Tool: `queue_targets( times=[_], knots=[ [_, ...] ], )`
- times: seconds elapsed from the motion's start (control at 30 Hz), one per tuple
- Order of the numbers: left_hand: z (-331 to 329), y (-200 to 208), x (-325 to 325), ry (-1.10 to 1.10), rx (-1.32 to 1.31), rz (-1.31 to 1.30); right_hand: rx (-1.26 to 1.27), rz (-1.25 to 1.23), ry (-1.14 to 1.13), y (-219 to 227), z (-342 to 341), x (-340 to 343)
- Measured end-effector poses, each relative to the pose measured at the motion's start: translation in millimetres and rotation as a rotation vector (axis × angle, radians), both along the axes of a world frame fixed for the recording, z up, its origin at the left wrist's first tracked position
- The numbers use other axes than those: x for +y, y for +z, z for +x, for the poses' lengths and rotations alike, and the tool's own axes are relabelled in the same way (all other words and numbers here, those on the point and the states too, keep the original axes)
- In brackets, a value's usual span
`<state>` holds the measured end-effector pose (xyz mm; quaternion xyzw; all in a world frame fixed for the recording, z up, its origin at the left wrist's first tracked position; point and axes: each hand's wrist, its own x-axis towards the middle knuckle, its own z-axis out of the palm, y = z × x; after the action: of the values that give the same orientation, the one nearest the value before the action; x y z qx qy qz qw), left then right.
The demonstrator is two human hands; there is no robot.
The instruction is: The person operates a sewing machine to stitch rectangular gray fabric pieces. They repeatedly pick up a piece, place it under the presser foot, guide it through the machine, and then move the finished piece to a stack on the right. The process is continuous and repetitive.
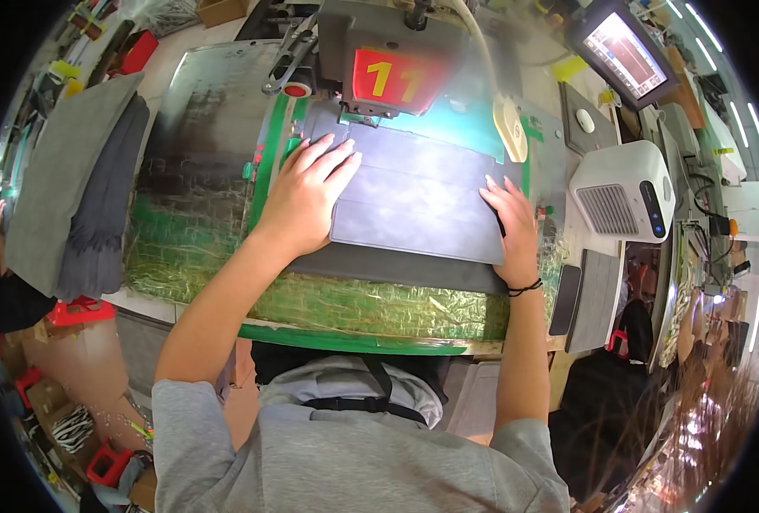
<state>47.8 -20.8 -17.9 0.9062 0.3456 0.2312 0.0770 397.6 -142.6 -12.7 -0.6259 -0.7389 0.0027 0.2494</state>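
A flat grey panel with straight lines across it lies under the head of a sewing machine. My left hand rests on the panel's left side, fingers stretched towards the needle area. At the right edge lies my right hand, its fingers extended over the border. A narrow dark strip shows beside these fingers; I cannot make out what it is. Beneath the panel, a darker grey sheet sticks out along the near side. The needle itself is too small to tell.
Grey pieces hang over the table's left side. To the right stand a white fan-like box and a lit screen. A phone lies near the right edge, and a mouse farther back. A beige-tipped arm hangs beside the panel.
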Motion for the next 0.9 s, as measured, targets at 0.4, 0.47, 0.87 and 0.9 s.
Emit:
queue_targets(
  times=[0.4, 0.47, 0.87, 0.9],
  knots=[
    [-13.7, 24.8, -27.7, 0.021, -0.150, -0.120, 0.602, 0.051, -0.225, -5.5, 1.1, -34.3],
    [-33.3, 38.5, -51.2, -0.051, -0.254, -0.110, 0.823, 0.097, -0.331, 20.1, -17.3, -71.4],
    [-56.4, 16.8, -99.8, -0.312, -0.726, -0.648, 1.499, -0.057, -0.532, 4.2, -25.2, -229.7],
    [-57.3, 16.4, -98.5, -0.336, -0.766, -0.698, 1.542, -0.126, -0.512, 5.8, -27.0, -232.6]
  ],
)
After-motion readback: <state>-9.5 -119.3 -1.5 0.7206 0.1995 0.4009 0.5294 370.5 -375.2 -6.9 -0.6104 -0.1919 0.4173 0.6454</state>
